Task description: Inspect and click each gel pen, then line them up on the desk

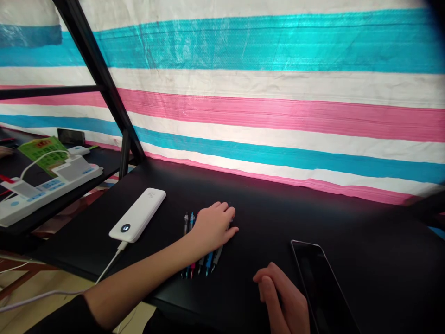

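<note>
My left hand lies palm down over a row of several pens on the black table, hiding their middles. Its fingers curl over the pens at the right of the row, with the thumb on the near side. Clear and blue pen ends stick out beyond the hand, and grey, blue and pink ones show below it. My right hand is low in the view, fingers bent and thumb against them, with nothing visible in it. Just right of it lies a dark-screened phone.
A white power bank with a lit display and a plugged-in white cable lies left of the pens. On the neighbouring table are a power strip, a green packet and another phone. A striped tarp hangs behind a black frame post.
</note>
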{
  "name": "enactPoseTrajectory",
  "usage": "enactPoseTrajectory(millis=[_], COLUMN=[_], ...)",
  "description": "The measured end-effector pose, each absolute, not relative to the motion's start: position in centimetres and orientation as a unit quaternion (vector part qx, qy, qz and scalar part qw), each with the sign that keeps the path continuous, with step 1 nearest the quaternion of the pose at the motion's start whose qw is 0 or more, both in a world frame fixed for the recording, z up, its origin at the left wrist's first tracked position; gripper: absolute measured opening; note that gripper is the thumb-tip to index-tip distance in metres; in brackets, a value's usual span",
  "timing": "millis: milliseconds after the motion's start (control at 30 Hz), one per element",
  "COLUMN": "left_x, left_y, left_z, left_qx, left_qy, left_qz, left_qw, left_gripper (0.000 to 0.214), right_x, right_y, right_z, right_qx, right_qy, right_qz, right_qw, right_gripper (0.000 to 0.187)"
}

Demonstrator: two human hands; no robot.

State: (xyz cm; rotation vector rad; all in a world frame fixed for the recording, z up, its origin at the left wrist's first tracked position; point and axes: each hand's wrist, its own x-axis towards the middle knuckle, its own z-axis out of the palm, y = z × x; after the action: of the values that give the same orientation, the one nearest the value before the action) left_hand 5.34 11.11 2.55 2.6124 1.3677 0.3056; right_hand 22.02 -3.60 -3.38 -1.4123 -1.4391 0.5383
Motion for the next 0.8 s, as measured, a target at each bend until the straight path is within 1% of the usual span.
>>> enactPoseTrajectory(millis=[67,133,167,233,333,400,500,700,800], left_x=[4.2,2.4,1.3,-1.0,-3.9,-4.8,-4.2,-0.2,1.5], left_y=[10.4,9.6,9.2,8.4,7.2,6.5,5.7,5.0,4.7], left_z=[2.9,2.9,2.6,1.8,0.1,-0.8,-1.7,-1.7,-1.3], left_qx=[0.879,0.884,0.890,0.902,0.907,0.903,0.905,0.911,0.907], left_qy=[0.453,0.436,0.411,0.374,0.371,0.386,0.385,0.367,0.367], left_qz=[0.120,0.141,0.173,0.197,0.171,0.141,0.110,0.091,0.094], left_qw=[0.091,0.096,0.096,0.093,0.104,0.125,0.142,0.164,0.185], left_gripper=[0.017,0.026,0.035,0.057,0.087,0.097,0.096,0.070,0.070], right_x=[22.1,22.1,22.1,22.0,21.9,21.8,21.9,22.0,22.0], right_y=[-3.6,-3.7,-3.7,-3.8,-3.8,-3.7,-3.6,-3.6,-3.8], right_z=[-3.4,-3.3,-3.2,-2.9,-2.4,-2.4,-2.7,-3.0,-2.8], right_qx=[-0.587,-0.587,-0.586,-0.582,-0.580,-0.583,-0.581,-0.587,-0.590], right_qy=[-0.590,-0.581,-0.575,-0.560,-0.543,-0.541,-0.547,-0.537,-0.527], right_qz=[0.222,0.229,0.236,0.253,0.267,0.266,0.266,0.264,0.268], right_qw=[0.508,0.515,0.520,0.533,0.546,0.545,0.541,0.546,0.549], right_gripper=[0.041,0.041,0.042,0.042,0.044,0.044,0.042,0.041,0.043])
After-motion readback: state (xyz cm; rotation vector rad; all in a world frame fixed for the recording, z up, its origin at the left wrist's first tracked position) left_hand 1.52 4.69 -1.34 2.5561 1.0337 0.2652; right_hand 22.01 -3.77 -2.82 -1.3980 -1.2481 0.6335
